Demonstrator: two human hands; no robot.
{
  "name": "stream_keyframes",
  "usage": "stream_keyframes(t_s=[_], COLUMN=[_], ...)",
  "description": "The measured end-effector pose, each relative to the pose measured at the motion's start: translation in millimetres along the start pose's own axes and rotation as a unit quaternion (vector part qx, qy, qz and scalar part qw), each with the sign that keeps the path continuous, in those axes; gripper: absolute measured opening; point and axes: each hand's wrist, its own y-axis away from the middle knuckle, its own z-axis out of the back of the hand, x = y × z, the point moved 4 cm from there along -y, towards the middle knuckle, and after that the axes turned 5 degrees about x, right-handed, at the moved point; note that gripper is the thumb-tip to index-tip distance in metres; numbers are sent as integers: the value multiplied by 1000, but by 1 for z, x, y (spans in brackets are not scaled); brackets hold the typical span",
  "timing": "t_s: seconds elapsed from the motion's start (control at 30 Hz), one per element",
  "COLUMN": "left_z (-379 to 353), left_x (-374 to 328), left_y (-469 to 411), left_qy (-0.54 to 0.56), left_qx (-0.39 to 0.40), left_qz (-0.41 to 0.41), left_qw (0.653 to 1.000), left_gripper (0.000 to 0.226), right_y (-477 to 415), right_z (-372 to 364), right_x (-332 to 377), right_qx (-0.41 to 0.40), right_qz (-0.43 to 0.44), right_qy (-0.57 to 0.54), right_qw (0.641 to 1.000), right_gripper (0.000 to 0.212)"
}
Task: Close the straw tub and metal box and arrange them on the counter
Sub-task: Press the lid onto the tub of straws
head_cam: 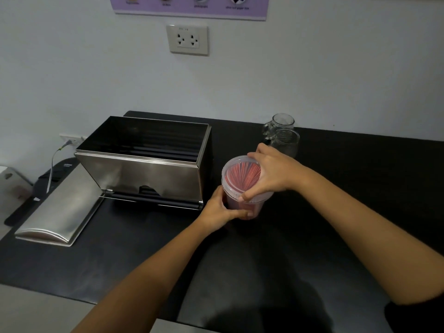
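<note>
A clear plastic straw tub [236, 188] full of red straws stands on the black counter [288, 248], right of the metal box. My left hand [219, 210] wraps around the tub's lower wall. My right hand [269, 173] lies on the translucent lid [237, 170], fingers spread over its rim, pressing it onto the tub. The stainless metal box [144, 169] stands open, dark inside. Its curved metal lid [60, 212] lies flat on the counter at the box's front left.
Two empty glass mugs [283, 135] stand just behind the tub, near the wall. A wall socket [187, 39] sits above the box. At the far left are a plugged-in cable [54, 162] and a dark flat device [55, 171].
</note>
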Motion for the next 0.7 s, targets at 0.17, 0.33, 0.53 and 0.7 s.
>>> stream_keyframes(t_s=[0.17, 0.33, 0.53, 0.7], left_z=[2, -3, -1, 2], left_x=[-16, -24, -26, -28], left_y=[1, 12, 36, 62], left_qy=[-18, -13, -119, -150], left_qx=[48, 27, -29, -25], left_qz=[27, 22, 47, 55], left_qw=[998, 999, 991, 987], left_gripper=[95, 88, 98, 59], right_y=[3, 4, 14, 32], right_z=[-3, -8, -6, -2], right_x=[-2, -4, -10, -5], right_qx=[10, 31, -11, -80], right_qz=[-3, 0, -8, 32], right_qy=[3, -65, -86, -78], right_qw=[1000, 997, 996, 993], right_gripper=[117, 123, 116, 96])
